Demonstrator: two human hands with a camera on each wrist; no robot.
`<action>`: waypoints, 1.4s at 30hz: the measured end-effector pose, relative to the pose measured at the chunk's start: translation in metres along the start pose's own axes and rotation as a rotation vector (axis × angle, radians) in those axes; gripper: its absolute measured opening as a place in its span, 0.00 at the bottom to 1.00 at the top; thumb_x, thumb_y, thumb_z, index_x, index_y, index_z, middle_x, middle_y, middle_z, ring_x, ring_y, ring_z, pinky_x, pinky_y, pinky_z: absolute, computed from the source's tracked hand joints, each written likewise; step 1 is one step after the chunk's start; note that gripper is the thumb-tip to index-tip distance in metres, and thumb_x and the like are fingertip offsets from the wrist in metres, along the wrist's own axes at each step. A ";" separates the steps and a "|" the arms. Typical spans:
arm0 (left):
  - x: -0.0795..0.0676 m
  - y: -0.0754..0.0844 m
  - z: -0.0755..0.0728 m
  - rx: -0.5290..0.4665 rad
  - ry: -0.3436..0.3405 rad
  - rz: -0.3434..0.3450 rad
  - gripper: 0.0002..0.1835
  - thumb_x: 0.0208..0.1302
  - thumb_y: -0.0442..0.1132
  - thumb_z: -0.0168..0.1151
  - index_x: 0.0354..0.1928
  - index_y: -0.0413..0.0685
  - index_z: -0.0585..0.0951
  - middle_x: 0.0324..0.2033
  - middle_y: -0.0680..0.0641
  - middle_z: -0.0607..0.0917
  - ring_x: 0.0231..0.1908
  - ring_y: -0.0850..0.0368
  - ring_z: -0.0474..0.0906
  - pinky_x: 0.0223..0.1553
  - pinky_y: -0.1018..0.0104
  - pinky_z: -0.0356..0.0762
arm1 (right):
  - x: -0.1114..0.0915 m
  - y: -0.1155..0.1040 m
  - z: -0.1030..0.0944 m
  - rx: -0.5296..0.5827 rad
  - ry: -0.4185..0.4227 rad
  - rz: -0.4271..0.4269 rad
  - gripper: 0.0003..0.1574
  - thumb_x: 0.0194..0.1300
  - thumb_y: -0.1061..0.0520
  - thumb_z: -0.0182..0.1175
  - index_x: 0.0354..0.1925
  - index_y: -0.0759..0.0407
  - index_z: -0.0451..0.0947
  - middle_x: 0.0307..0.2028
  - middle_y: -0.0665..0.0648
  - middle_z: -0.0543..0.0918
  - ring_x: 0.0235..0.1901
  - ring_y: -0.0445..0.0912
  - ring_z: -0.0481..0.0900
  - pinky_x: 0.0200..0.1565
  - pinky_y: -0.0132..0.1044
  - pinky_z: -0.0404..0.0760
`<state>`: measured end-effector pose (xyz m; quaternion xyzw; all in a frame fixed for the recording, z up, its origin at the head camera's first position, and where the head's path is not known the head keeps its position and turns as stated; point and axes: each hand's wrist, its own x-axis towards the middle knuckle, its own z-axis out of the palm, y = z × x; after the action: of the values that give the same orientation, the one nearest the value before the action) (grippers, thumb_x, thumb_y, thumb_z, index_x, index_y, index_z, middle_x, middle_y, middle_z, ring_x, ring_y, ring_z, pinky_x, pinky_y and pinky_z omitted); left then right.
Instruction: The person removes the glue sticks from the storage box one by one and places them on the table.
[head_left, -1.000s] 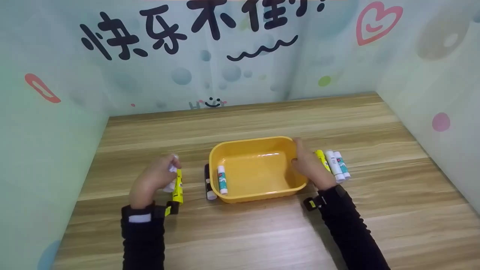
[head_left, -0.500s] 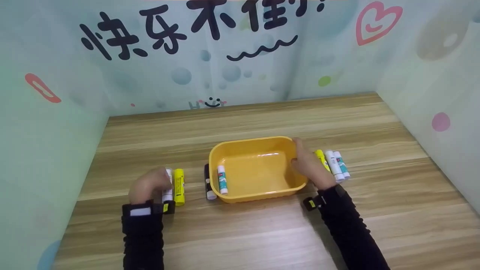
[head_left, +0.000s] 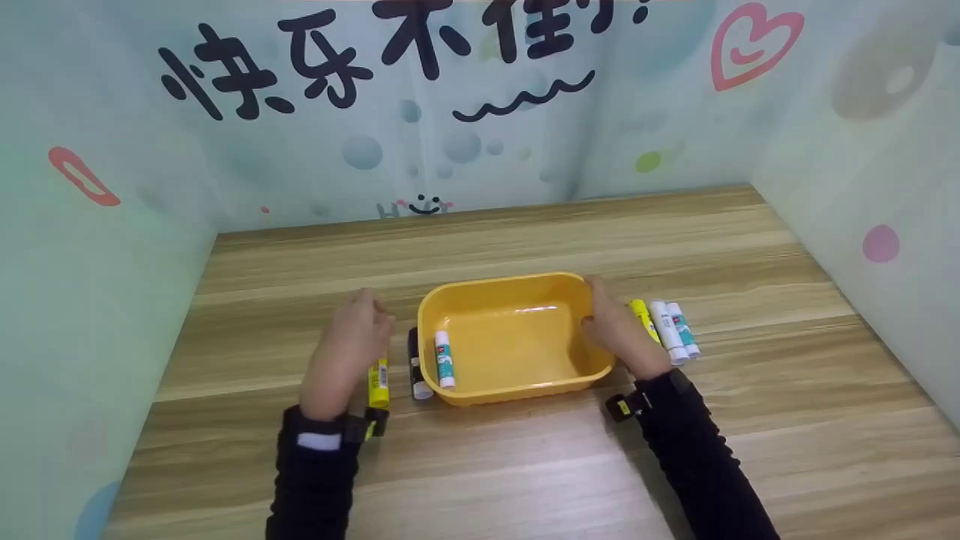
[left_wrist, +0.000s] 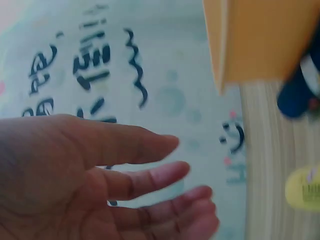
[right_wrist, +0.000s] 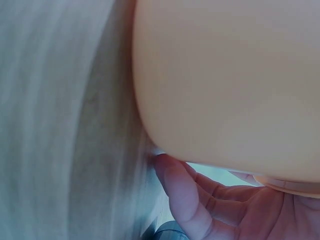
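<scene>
My left hand [head_left: 349, 349] is over the table left of the basket, its fingers extended and holding nothing in the left wrist view. Beside it lies a yellow glue stick [head_left: 379, 386], partly covered by the hand in the head view. With my right hand [head_left: 619, 330] I grip the right side of the yellow basket [head_left: 517, 390], fingers against its outside wall in the right wrist view. A white and teal glue stick [head_left: 444, 360] lies inside the basket, at its left end. Against the outer left wall rests a black stick [head_left: 418, 367] with a white end.
Right of my right hand lie a yellow glue stick [head_left: 643, 319], a white glue stick [head_left: 669, 334] and a teal and white glue stick [head_left: 683, 330], side by side. A printed backdrop [head_left: 480, 150] stands behind the wooden table [head_left: 525, 465].
My left hand set a white glue stick beside the yellow one, let go and moved right; the white stick is now hidden. The yellow stick shifted right. My right hand stayed on the basket.
</scene>
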<state>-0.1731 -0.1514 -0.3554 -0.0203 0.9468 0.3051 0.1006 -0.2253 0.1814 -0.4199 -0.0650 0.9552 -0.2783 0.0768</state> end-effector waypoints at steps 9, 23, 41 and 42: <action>-0.013 0.046 0.047 0.055 0.019 0.207 0.19 0.62 0.40 0.53 0.54 0.46 0.68 0.51 0.40 0.73 0.37 0.51 0.74 0.36 0.62 0.76 | 0.003 -0.002 0.000 0.016 -0.023 0.040 0.41 0.57 0.66 0.47 0.66 0.57 0.43 0.35 0.67 0.77 0.23 0.50 0.74 0.24 0.35 0.74; 0.001 0.047 0.097 0.180 -0.103 0.127 0.31 0.60 0.43 0.53 0.65 0.45 0.60 0.65 0.24 0.46 0.57 0.27 0.61 0.52 0.43 0.68 | 0.005 -0.003 0.003 0.026 -0.037 0.055 0.39 0.59 0.65 0.46 0.66 0.55 0.43 0.50 0.69 0.74 0.35 0.53 0.76 0.34 0.40 0.78; 0.009 0.047 0.106 0.294 0.040 0.240 0.13 0.49 0.27 0.57 0.39 0.37 0.74 0.37 0.36 0.72 0.35 0.42 0.71 0.32 0.54 0.73 | 0.001 0.000 0.001 0.040 -0.008 0.038 0.38 0.57 0.67 0.45 0.65 0.56 0.45 0.51 0.70 0.73 0.34 0.54 0.75 0.32 0.39 0.76; 0.010 0.047 0.106 0.282 0.045 0.247 0.13 0.49 0.26 0.56 0.40 0.37 0.74 0.37 0.36 0.72 0.35 0.42 0.71 0.33 0.54 0.73 | 0.000 0.000 0.001 0.039 -0.007 0.036 0.39 0.57 0.67 0.45 0.65 0.56 0.45 0.50 0.70 0.73 0.33 0.54 0.75 0.30 0.38 0.76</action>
<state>-0.1683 -0.0519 -0.4146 0.1035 0.9775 0.1787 0.0432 -0.2255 0.1809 -0.4205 -0.0475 0.9502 -0.2955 0.0866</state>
